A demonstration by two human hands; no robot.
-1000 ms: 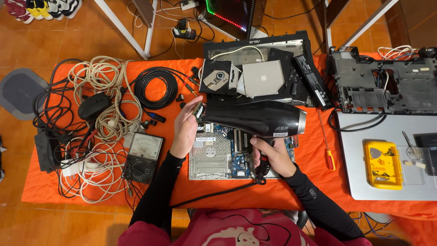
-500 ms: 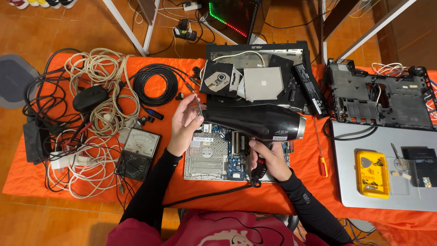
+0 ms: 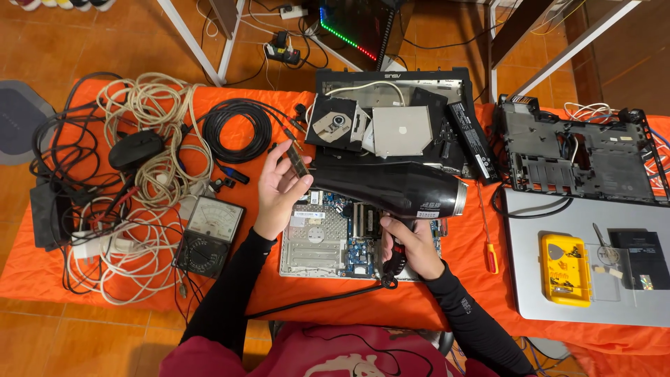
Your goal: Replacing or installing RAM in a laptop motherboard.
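My right hand (image 3: 412, 246) grips the handle of a black hair dryer (image 3: 391, 190), which lies level over a laptop motherboard (image 3: 328, 237) on the orange cloth, its nozzle pointing left. My left hand (image 3: 279, 187) holds a thin memory stick (image 3: 299, 162) upright between thumb and fingers, right in front of the dryer's nozzle. The dryer's cord runs down from the handle toward my lap.
A multimeter (image 3: 208, 234) and tangled white and black cables (image 3: 139, 146) lie left. A coiled black cable (image 3: 236, 130), optical drives (image 3: 370, 127) and an opened laptop base (image 3: 586, 150) sit behind. A screwdriver (image 3: 488, 241) and a yellow tool case (image 3: 567, 269) on a grey lid (image 3: 530, 293) are right.
The view shifted slightly leftward. My left hand with the memory stick stays at the dryer's nozzle and has tilted a little; the dryer holds its place.
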